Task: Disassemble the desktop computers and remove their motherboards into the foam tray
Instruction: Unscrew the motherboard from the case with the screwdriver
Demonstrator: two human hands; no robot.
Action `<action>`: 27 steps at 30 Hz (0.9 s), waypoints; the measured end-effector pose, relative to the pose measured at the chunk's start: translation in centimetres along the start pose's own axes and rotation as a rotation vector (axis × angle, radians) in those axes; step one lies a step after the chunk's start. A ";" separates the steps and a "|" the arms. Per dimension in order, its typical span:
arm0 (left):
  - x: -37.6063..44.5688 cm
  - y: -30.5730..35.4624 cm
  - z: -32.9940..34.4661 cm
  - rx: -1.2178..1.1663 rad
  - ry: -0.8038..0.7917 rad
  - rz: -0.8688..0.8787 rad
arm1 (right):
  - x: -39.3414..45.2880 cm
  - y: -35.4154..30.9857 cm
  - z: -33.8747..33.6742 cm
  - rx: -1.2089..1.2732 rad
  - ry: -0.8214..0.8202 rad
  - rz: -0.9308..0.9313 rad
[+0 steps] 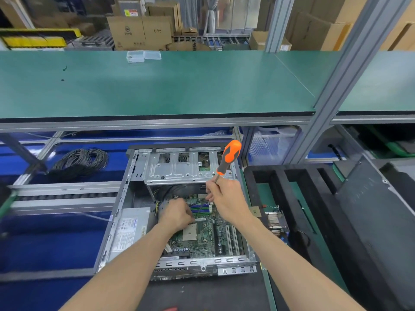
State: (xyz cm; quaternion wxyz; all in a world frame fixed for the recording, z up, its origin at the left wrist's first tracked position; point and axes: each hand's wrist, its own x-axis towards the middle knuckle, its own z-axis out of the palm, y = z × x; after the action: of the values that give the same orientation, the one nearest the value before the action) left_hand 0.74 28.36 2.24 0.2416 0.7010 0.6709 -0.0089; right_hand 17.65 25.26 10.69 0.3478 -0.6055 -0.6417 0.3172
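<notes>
An open desktop case (125, 198) lies flat in front of me, its green motherboard (203, 234) still inside. My left hand (176, 213) reaches into the case with curled fingers beside the blue memory slots (199, 208); what they grasp is hidden. My right hand (225, 196) grips the shaft of an orange-and-grey screwdriver (229, 157), handle pointing up, tip down at the board. The black foam tray (298, 198) stands to the right, with a motherboard (275, 221) in one slot.
A silver power supply (129, 230) sits in the case's left side, a metal drive cage (179, 167) at its far end. A coil of black cable (83, 161) lies at the left. A green shelf (157, 86) overhangs the bench, with a metal post (336, 90) at the right.
</notes>
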 end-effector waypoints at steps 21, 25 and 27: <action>-1.1 2.0 -0.9 0.031 -0.198 0.152 | -0.2 0.2 -1.9 -0.014 0.102 -0.046; -0.9 1.6 -1.7 -0.594 -0.323 -0.037 | -0.2 0.0 -2.0 0.008 0.121 -0.032; -1.1 1.5 -2.2 -0.917 -0.382 -0.141 | -0.2 -0.2 -1.9 -0.005 0.121 -0.036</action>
State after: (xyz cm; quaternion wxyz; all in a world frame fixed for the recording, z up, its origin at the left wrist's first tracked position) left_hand 1.36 28.14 5.00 0.6422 0.4615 0.5953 0.1424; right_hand 19.15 25.02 11.91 0.3901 -0.6129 -0.6309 0.2722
